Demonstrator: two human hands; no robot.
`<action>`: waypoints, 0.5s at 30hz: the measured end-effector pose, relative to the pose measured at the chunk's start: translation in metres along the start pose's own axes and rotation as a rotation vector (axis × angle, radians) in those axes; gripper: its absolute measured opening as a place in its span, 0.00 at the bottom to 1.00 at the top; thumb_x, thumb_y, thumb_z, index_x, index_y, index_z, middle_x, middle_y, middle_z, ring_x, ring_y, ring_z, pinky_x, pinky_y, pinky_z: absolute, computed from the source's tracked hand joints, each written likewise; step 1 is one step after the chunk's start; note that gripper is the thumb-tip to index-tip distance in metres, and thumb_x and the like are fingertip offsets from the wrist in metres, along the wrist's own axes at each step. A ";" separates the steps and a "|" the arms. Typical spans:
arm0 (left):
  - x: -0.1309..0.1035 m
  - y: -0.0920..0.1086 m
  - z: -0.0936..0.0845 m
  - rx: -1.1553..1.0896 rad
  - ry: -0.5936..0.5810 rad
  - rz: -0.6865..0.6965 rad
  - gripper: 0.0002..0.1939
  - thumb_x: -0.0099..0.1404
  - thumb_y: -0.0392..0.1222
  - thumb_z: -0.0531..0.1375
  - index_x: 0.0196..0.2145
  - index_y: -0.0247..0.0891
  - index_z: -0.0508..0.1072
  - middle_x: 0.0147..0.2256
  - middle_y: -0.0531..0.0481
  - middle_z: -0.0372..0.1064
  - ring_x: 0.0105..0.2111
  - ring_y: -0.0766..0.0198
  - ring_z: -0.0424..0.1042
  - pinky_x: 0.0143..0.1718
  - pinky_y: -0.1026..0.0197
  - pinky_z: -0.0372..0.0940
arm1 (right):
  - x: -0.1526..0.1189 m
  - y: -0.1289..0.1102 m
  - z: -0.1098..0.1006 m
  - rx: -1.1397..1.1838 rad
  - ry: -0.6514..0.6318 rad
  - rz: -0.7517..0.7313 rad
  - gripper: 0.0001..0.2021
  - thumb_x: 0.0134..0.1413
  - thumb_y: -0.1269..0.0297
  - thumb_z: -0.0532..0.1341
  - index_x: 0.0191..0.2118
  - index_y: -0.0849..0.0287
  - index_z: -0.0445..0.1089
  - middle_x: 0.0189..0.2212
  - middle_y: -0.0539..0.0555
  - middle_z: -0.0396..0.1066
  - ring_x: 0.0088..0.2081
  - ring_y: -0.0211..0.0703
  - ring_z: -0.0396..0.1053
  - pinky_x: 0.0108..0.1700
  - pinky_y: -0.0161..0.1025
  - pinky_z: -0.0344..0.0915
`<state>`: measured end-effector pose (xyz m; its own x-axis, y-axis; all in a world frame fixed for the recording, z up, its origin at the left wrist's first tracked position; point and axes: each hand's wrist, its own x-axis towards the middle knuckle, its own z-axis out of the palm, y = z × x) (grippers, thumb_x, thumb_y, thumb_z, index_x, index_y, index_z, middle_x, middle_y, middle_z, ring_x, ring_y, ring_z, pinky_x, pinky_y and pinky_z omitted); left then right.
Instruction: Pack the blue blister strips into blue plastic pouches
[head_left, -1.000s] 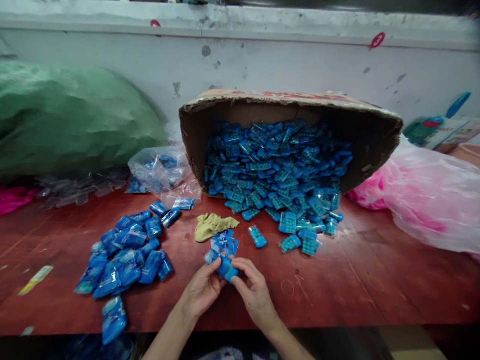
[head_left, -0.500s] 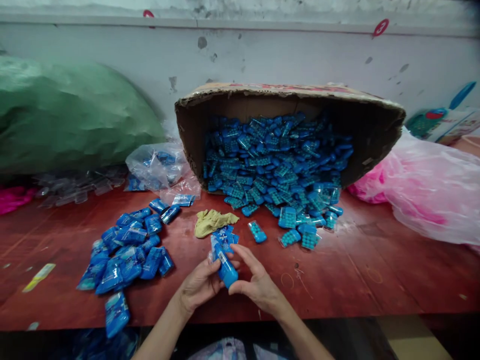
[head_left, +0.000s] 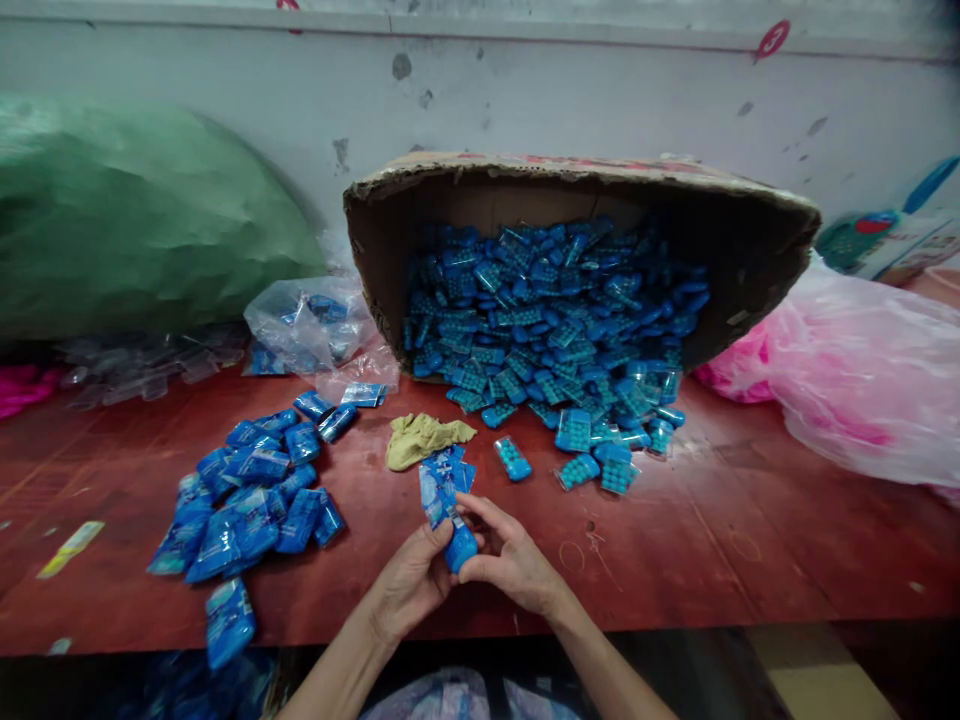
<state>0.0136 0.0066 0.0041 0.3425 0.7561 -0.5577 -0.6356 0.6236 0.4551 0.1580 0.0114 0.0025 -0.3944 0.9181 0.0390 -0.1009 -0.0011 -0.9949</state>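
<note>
Between my two hands, just above the table's front part, is a small blue plastic case (head_left: 461, 550). My left hand (head_left: 412, 580) is closed on it from the left, thumb on top. On the other side my right hand (head_left: 517, 565) grips it between thumb and fingers. Right beyond my fingertips lie printed blue sleeves (head_left: 444, 480); whether one is around the case I cannot tell. A crumpled yellowish cloth (head_left: 424, 440) touches them at the back. To the left is a pile of blue-wrapped packs (head_left: 251, 495), with one pack (head_left: 229, 622) over the front edge.
A cardboard box (head_left: 581, 170) on its side spills many clear-and-blue cases (head_left: 540, 320) onto the red table (head_left: 675, 560). Loose cases (head_left: 512, 459) lie before it. A clear bag (head_left: 300, 320), a big green sack (head_left: 150, 220) and a pink-white bag (head_left: 862, 370) flank it.
The blue case has turned more upright and shows less of its length, with my left thumb now over it. My right fingers have closed in around it. The view has shifted slightly.
</note>
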 end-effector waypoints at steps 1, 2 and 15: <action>-0.001 -0.002 0.003 0.008 0.032 0.003 0.09 0.55 0.38 0.59 0.35 0.33 0.72 0.27 0.46 0.74 0.26 0.64 0.72 0.27 0.65 0.67 | 0.000 0.001 0.001 0.024 0.011 0.014 0.32 0.39 0.71 0.66 0.54 0.49 0.60 0.45 0.51 0.66 0.42 0.42 0.67 0.43 0.39 0.66; -0.001 -0.004 0.007 0.017 0.062 0.005 0.09 0.55 0.39 0.59 0.35 0.33 0.72 0.26 0.46 0.73 0.24 0.65 0.72 0.25 0.65 0.67 | -0.001 0.001 0.002 0.046 0.024 0.027 0.31 0.39 0.72 0.66 0.53 0.49 0.60 0.45 0.51 0.66 0.41 0.42 0.67 0.42 0.38 0.67; -0.016 0.009 0.006 0.133 -0.013 -0.053 0.11 0.56 0.36 0.59 0.39 0.34 0.70 0.35 0.44 0.74 0.31 0.61 0.73 0.34 0.57 0.68 | 0.004 0.005 -0.004 0.306 -0.072 0.068 0.33 0.36 0.67 0.68 0.53 0.49 0.60 0.46 0.51 0.65 0.46 0.43 0.65 0.45 0.39 0.63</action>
<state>0.0058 0.0013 0.0213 0.3826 0.7238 -0.5743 -0.5192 0.6826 0.5143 0.1601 0.0165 -0.0024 -0.4719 0.8816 -0.0098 -0.3379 -0.1911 -0.9216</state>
